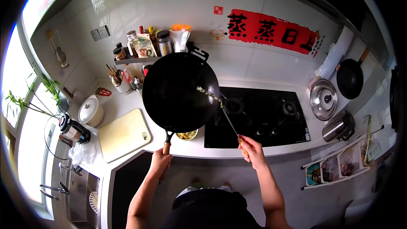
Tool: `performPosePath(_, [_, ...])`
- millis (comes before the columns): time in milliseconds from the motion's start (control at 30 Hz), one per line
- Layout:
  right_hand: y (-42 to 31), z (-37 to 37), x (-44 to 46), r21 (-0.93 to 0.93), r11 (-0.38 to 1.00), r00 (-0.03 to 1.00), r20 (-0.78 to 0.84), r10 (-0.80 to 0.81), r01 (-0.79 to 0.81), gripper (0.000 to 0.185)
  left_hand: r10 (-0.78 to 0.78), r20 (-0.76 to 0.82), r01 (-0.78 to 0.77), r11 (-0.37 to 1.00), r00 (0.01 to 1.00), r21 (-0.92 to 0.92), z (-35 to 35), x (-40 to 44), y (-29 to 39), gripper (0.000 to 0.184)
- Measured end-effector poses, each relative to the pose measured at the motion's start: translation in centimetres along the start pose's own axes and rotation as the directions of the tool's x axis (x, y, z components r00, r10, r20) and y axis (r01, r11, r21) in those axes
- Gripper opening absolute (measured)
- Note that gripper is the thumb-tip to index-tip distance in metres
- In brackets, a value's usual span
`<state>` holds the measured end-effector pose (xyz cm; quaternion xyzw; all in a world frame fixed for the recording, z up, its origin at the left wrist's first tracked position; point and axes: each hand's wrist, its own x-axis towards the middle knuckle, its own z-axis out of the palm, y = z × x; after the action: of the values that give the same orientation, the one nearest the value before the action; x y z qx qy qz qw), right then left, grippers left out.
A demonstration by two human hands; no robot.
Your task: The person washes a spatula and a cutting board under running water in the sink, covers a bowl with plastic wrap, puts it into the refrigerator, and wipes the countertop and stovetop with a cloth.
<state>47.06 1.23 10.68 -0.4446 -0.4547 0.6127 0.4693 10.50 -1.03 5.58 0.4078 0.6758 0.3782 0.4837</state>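
Observation:
My left hand (159, 161) is closed around the wooden handle (166, 147) of a large black wok (180, 93). The wok is held up over the counter, left of the hob, with its dark inside facing me. In my right hand (253, 150) is a long-handled metal spatula (230, 121), gripped by its wooden end. The spatula's head reaches the wok's right side, where small pale bits of food (206, 92) lie in a short line. Below the wok stands a bowl (196, 133) of chopped, yellowish food, partly hidden by the wok.
A black gas hob (263, 116) lies to the right. On the left are a cutting board (124, 135), a lidded white pot (90, 111) and a sink (80, 195). Seasoning jars (164, 43) line a wall shelf. A steel lid (323, 99) and a frying pan (350, 79) are far right.

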Motion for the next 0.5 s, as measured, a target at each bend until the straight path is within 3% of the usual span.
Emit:
performPosePath(233, [-4.4,-6.2,-0.6,0.106,0.989,0.993,-0.068,-0.096,0.102,0.034,-0.048,0.359,0.121,0.976,0.932,-0.183,11.3,0.6,2.7,0.012])
performPosePath(500, [-5.7,-13.7,-2.5,0.163,0.984,0.982,-0.186,-0.041,0.072,0.033,-0.180,0.506,0.338,0.910,0.843,-0.239,23.0,1.5,5.0,0.015])
